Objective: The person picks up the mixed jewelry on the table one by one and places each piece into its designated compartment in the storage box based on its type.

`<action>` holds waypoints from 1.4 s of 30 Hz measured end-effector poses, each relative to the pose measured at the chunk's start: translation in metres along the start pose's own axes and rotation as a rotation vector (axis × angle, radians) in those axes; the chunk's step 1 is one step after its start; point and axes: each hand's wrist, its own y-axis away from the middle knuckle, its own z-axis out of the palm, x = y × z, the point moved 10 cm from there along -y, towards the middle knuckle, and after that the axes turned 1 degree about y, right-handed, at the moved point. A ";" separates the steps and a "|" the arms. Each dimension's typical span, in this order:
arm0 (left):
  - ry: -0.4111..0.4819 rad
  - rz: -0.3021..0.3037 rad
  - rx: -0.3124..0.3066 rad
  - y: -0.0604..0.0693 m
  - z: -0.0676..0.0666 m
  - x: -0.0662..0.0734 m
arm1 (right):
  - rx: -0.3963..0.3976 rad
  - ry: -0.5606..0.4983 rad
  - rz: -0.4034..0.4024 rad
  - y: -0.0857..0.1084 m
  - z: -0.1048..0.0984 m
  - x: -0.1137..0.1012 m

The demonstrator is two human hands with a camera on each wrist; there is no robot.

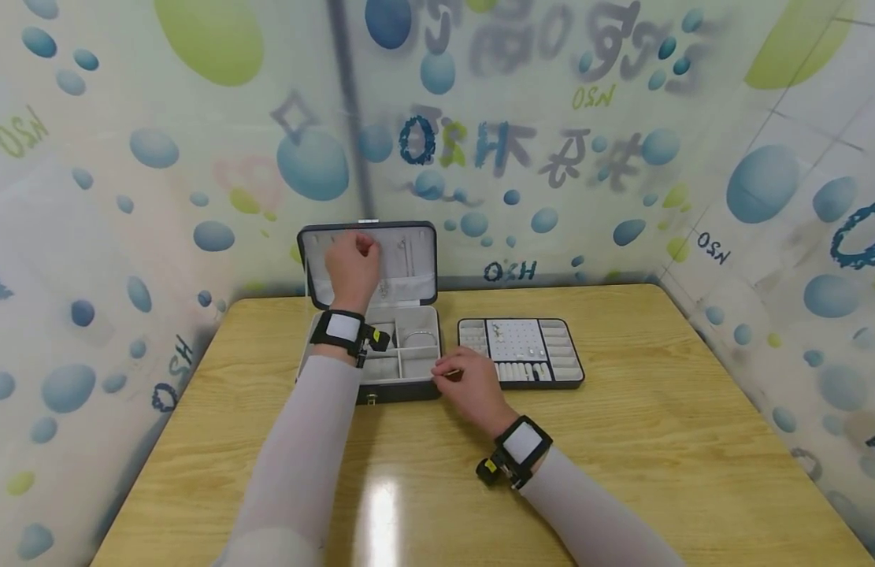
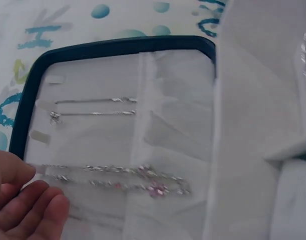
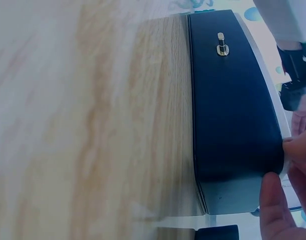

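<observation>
A dark jewelry box (image 1: 402, 391) stands with its lid (image 1: 431, 264) raised. My left hand (image 1: 354, 268) is at the lid's inner lining, fingers bent. In the left wrist view its fingertips (image 2: 30, 171) meet the end of a silver necklace (image 2: 158, 189) with pink flower charms, at the small hook; whether they pinch it I cannot tell. Other silver chains (image 2: 95, 113) hang beside it, their ends running to a gathered pocket (image 2: 178, 135). My right hand (image 1: 472, 390) grips the box's front right corner, thumb (image 3: 273, 192) on the outside wall.
Right of the box lies a jewelry tray (image 1: 565, 383) with small earrings on a white panel and ring slots. A bracelet (image 1: 418, 334) sits in a box compartment. The wooden table (image 1: 621, 472) meets patterned curtains (image 1: 607, 197) behind and at the sides.
</observation>
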 end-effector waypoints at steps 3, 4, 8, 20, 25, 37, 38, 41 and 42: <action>-0.050 0.052 -0.017 0.006 0.000 -0.003 | 0.000 -0.009 -0.008 0.000 0.000 -0.001; -0.073 0.068 -0.027 0.008 0.000 -0.004 | 0.000 -0.008 -0.009 0.000 0.000 -0.001; -0.201 0.100 -0.122 0.014 0.006 -0.009 | 0.004 0.011 -0.007 -0.001 0.000 0.002; -0.411 0.135 -0.302 0.031 0.026 -0.011 | 0.007 0.014 0.013 -0.002 -0.003 0.006; -0.455 0.171 -0.330 0.035 0.030 -0.010 | 0.002 0.000 -0.001 -0.001 -0.002 0.003; -0.533 0.157 -0.491 0.040 0.037 -0.018 | 0.001 -0.016 0.008 0.000 0.000 0.001; -0.536 0.161 -0.500 0.041 0.038 -0.019 | 0.001 -0.015 0.008 0.000 0.000 0.001; -0.540 0.170 -0.519 0.043 0.038 -0.019 | 0.002 -0.012 0.006 0.001 0.001 0.001; -0.539 0.168 -0.524 0.043 0.037 -0.019 | 0.002 -0.012 0.006 0.001 0.001 0.001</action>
